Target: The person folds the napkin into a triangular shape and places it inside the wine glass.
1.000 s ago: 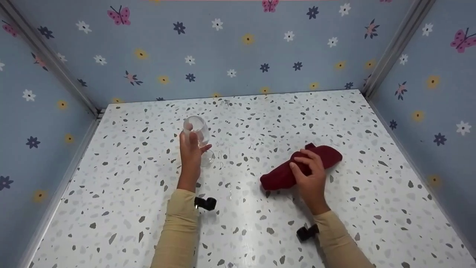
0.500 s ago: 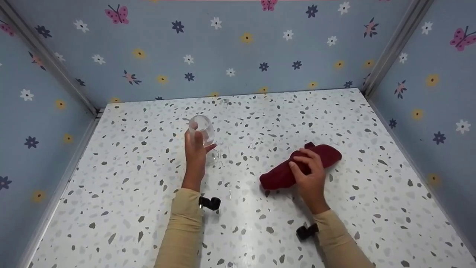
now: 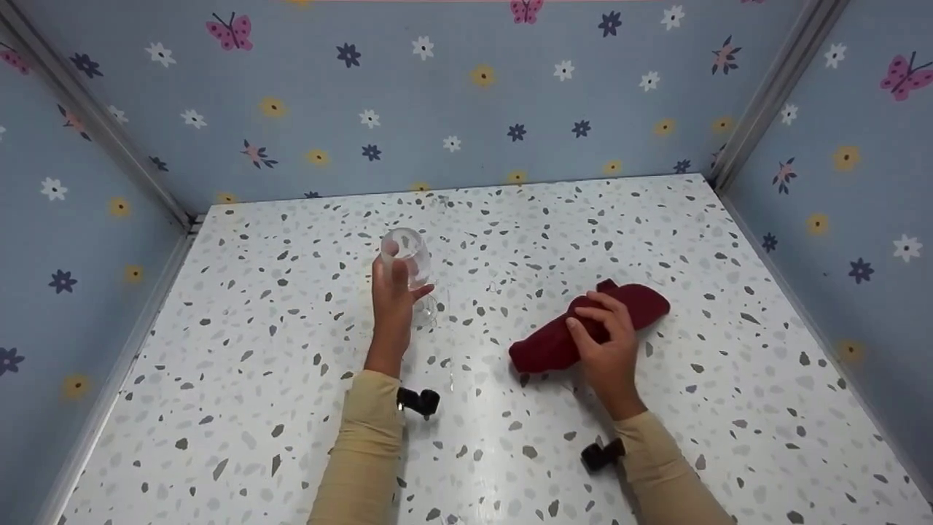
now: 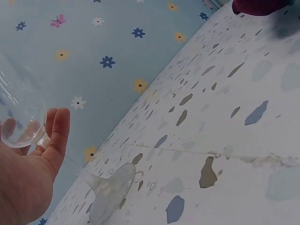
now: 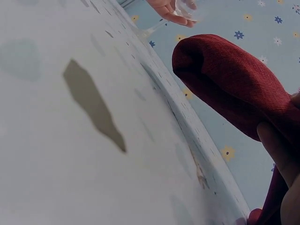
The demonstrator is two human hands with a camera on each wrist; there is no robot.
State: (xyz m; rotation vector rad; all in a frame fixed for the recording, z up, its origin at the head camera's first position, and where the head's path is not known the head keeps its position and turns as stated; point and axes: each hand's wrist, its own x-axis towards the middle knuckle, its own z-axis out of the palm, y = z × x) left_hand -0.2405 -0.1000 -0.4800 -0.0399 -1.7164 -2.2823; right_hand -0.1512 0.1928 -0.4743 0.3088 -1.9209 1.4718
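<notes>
A clear stemmed wine glass (image 3: 417,255) stands upright at the left of the table, its bowl gripped by my left hand (image 3: 392,313). In the left wrist view the fingers wrap the lower bowl (image 4: 18,108), and the round foot (image 4: 110,194) is at the tabletop; I cannot tell whether it touches. To the right, my right hand (image 3: 611,350) holds a bunched dark red cloth (image 3: 547,348), thumb and fingers pinching its middle. The right wrist view shows a thick fold of the cloth (image 5: 225,70), with part of the hand cut off by the frame.
The white speckled table (image 3: 481,415) meets a blue flowered wall (image 3: 452,95) at the back, with similar panels on both sides. Faint ring-like marks (image 3: 492,286) lie on the tabletop between the hands. Black wrist cameras (image 3: 599,456) sit on both sleeves.
My left hand has shifted a little to the right, bringing the wine glass along. The right hand and the red cloth have stayed in place.
</notes>
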